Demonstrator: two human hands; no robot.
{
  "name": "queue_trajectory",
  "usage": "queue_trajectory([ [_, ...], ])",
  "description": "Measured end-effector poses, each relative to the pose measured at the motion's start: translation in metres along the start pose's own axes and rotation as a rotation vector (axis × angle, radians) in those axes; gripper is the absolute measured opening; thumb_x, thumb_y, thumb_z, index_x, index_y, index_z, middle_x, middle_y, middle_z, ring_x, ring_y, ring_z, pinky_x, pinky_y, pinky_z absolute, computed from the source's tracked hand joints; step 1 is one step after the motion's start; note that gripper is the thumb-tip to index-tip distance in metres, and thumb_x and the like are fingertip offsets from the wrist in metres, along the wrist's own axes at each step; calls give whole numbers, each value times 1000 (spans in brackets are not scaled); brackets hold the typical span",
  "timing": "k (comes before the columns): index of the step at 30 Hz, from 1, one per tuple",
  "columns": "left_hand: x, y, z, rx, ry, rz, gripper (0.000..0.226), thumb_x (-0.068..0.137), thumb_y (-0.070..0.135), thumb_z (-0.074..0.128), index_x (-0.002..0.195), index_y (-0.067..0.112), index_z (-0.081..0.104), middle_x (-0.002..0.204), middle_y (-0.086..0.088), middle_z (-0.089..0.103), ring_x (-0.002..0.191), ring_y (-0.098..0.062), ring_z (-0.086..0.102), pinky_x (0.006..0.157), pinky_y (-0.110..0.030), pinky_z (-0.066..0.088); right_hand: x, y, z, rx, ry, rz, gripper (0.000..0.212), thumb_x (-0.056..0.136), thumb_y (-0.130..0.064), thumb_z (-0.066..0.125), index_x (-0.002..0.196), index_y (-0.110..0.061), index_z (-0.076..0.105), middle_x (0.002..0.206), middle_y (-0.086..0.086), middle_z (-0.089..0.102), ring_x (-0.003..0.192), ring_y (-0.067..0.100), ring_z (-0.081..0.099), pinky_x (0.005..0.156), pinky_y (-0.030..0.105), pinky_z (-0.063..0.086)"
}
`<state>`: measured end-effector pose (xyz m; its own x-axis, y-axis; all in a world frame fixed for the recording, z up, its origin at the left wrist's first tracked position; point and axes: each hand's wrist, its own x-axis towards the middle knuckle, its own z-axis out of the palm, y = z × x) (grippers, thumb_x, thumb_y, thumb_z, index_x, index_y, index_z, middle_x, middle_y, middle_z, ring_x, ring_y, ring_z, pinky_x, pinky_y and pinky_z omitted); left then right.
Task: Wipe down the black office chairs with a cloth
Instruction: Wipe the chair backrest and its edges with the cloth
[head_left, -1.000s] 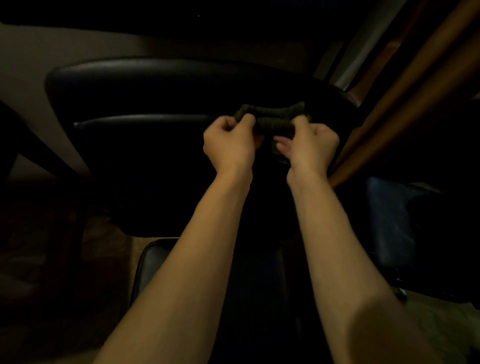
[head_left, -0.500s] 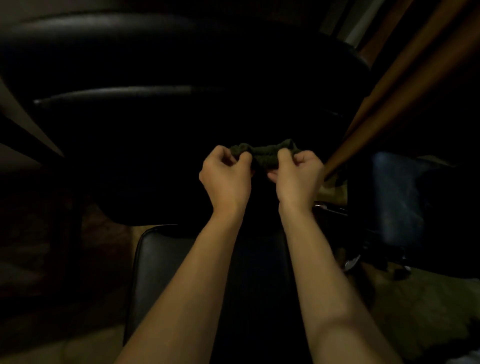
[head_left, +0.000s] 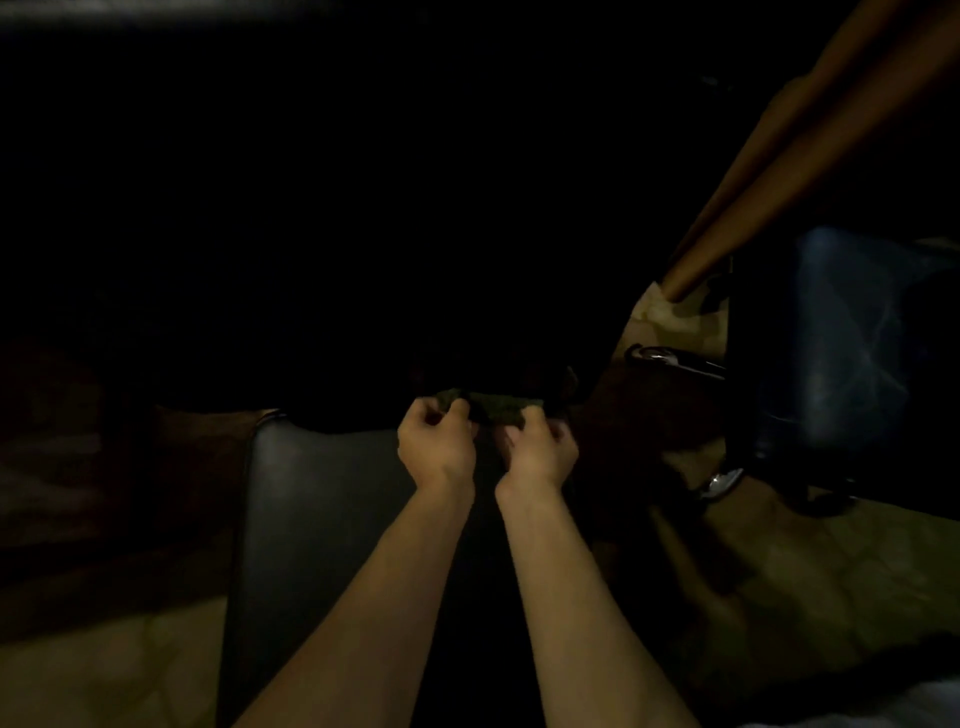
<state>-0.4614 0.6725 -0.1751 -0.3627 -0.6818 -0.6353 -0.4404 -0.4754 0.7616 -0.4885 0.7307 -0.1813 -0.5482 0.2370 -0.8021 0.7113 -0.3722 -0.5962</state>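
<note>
Cloth (head_left: 491, 408) is moved lower on chair (head_left: 332, 499) back vs. earlier, gripped by L hand (head_left: 435, 447) & R hand (head_left: 537, 451).

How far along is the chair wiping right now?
Nothing shows as finished; it is too dark to judge cleanliness. In hand: left hand and right hand both grip the cloth at the backrest's lower edge. The seat and the second chair look untouched.

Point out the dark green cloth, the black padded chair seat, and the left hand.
dark green cloth (head_left: 493, 405): head view, bunched middle between the hands.
black padded chair seat (head_left: 322, 509): head view, bare left part.
left hand (head_left: 436, 447): head view, back of hand.
</note>
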Motion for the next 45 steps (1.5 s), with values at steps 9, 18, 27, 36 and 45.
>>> queue_trajectory([
  [9,11,-16,24,-310,-147,-332,16,100,-5,46,93,8,54,93,-12,61,83,-18,61,83,-27,54,28,-21,-24,233,-137,239,38,95,5,53,132,-5,51,131,22,54,123,34,53,87,37,53],
  [18,-64,47,31,-377,-77,-159,12,95,4,59,87,12,55,89,-8,64,87,-20,61,81,-29,52,-43,-85,-23,236,-158,19,13,92,1,58,101,-9,59,109,17,64,97,25,66,73,30,58],
  [27,-107,196,43,-433,18,212,10,92,9,65,85,9,58,88,-12,69,82,-21,70,67,-25,60,-129,-187,47,130,-343,-390,7,94,-8,61,100,-7,62,103,13,67,89,21,71,70,27,61],
  [36,-100,194,44,-115,68,588,30,89,10,66,69,13,43,58,5,51,49,0,55,58,-30,57,-120,-180,47,-216,-186,-837,19,92,-15,63,80,-21,50,74,-5,57,58,2,55,50,12,45],
  [45,-60,67,32,69,97,509,22,91,10,65,74,11,51,73,-12,60,70,-27,63,62,-35,53,-56,-86,2,-359,-90,-733,10,93,-14,58,86,-14,50,77,-4,51,60,2,48,53,15,38],
])
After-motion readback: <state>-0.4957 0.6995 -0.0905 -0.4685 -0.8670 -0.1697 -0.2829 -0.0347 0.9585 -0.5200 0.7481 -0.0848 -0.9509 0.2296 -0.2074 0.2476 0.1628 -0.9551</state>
